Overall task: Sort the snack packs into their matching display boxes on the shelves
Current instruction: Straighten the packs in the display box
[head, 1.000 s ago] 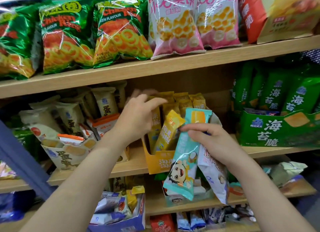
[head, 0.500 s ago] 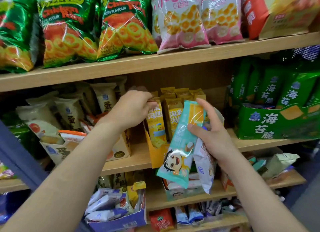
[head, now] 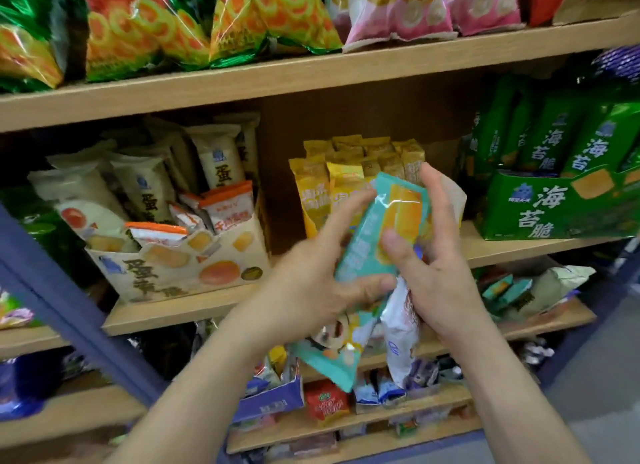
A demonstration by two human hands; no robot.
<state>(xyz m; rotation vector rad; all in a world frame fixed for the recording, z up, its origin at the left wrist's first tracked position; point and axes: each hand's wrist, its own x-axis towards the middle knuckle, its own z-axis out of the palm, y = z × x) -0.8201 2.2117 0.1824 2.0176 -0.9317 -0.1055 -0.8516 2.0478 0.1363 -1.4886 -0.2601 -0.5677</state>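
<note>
The teal pack is held in front of the yellow packs on the middle shelf. The right hand clasps it together with a white pack; the left hand grips its lower half. Recommended: secure the left grip before the right thumb lets go, and separate one pack only.

Light: even, fairly bright, from above and front. Glare: we note white streaks on the foil chip bags and the teal pack. Shadow: deep beneath the upper shelf board. Blur: left hand smeared. Edges: shelf lines bow.
</note>
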